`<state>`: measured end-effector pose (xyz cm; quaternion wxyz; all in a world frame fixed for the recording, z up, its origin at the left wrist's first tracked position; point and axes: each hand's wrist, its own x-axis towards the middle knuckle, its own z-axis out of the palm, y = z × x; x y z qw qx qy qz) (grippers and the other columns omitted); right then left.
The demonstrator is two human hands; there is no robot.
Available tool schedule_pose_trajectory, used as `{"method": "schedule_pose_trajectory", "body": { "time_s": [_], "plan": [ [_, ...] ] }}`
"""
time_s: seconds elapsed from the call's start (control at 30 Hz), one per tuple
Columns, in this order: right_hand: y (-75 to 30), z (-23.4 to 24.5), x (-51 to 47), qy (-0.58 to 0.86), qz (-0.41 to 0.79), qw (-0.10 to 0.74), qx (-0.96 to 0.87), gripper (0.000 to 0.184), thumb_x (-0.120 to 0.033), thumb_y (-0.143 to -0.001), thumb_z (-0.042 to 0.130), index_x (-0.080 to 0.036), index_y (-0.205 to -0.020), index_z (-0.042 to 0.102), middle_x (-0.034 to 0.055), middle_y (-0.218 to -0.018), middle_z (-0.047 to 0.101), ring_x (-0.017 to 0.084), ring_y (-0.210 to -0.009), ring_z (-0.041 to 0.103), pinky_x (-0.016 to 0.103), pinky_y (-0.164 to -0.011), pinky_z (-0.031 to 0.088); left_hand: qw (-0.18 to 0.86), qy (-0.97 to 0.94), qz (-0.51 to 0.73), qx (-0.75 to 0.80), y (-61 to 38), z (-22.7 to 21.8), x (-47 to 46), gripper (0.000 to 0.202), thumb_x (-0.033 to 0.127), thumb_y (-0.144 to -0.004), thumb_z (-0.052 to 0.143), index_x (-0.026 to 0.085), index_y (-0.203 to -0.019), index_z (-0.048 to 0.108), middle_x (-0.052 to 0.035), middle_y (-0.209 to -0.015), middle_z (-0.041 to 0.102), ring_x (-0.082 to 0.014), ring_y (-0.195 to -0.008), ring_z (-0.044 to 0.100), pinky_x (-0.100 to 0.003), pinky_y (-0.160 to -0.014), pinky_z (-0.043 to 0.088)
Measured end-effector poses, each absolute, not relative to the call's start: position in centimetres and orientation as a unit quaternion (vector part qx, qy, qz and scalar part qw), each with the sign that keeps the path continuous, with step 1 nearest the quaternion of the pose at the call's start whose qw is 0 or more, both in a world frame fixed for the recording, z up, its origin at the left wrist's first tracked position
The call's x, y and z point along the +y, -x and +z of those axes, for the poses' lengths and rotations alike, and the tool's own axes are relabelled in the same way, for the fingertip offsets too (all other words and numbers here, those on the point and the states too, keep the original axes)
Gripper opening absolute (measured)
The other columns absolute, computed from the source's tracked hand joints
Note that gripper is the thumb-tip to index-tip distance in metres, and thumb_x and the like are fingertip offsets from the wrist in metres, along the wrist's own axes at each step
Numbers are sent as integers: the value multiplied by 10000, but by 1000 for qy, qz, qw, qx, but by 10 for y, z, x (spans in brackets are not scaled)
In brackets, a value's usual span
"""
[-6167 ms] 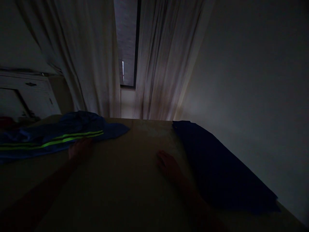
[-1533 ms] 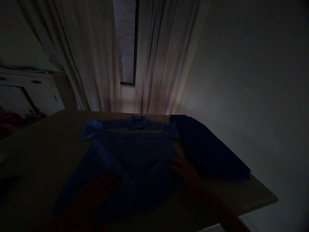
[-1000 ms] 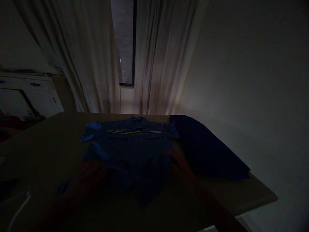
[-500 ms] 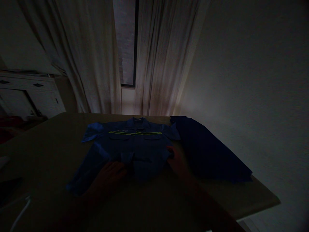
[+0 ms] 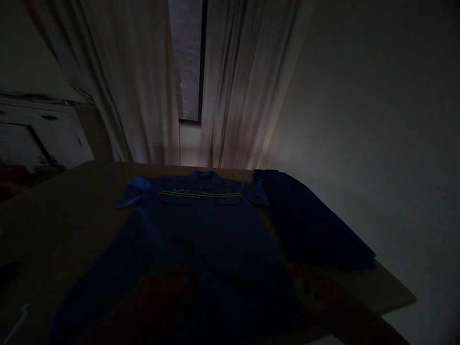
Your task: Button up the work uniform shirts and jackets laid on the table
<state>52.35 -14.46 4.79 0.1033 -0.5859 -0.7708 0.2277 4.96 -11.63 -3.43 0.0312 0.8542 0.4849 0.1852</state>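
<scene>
A dark blue short-sleeved shirt [image 5: 230, 230] lies front up on the table, collar at the far side, with yellow-green stripes across the chest. Its body stretches down to the bottom of the view. Over the lower left front, my left hand [image 5: 163, 287] is a dark blur; its fingers cannot be made out. At the lower right edge of the shirt, my right hand [image 5: 311, 285] has its fingers closed on the cloth, though the dimness hides the exact grip.
A dark blue folded cloth [image 5: 316, 225] lies along the table's right side, beside the wall. White thin strip [image 5: 17, 323] at lower left. Behind the table [image 5: 82, 191] hang curtains [image 5: 140, 86] around a window; a white cabinet [image 5: 53, 129] stands at far left.
Both hands have moved down toward me, the right one also outward. The shirt's lower part, bunched up before, is now drawn out long over the table.
</scene>
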Motion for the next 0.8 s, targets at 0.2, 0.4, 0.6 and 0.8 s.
{"method": "schedule_pose_trajectory", "body": {
  "time_s": [0.2, 0.4, 0.6, 0.8],
  "plan": [
    [-394, 43, -77, 442, 204, 139, -862, 657, -625, -983, 482, -384, -1573, 324, 29, -1663, 283, 292, -1492, 329, 499, -1213, 311, 19, -796, 112, 594, -71, -8, -40, 663, 646, -960, 435, 279, -1511, 456, -119, -1620, 370, -380, -1474, 353, -645, -1174, 266],
    [-328, 3, -22, 410, 143, 87, -897, 730, -686, -976, 432, -322, -1594, 294, 91, -1685, 188, 313, -1546, 175, 563, -1240, 140, -17, -782, 109, 613, -84, -40, -23, 693, 670, -984, 322, 294, -1566, 355, -74, -1662, 267, -335, -1526, 252, -610, -1214, 173],
    [-335, -10, -21, 397, 138, 97, -902, 727, -706, -973, 408, -350, -1594, 282, 66, -1684, 199, 289, -1547, 179, 538, -1245, 123, -23, -766, 103, 634, -88, -49, -39, 735, 685, -980, 273, 260, -1576, 338, -103, -1670, 225, -379, -1532, 208, -688, -1186, 138],
    [-336, 8, -21, 386, 120, 77, -911, 700, -702, -938, 486, -336, -1531, 425, 105, -1593, 414, 355, -1428, 409, 558, -1163, 301, 50, -781, 58, 620, -84, -27, -27, 710, 695, -924, 424, 292, -1507, 462, -146, -1608, 386, -448, -1456, 344, -721, -1100, 278]
  ]
}}
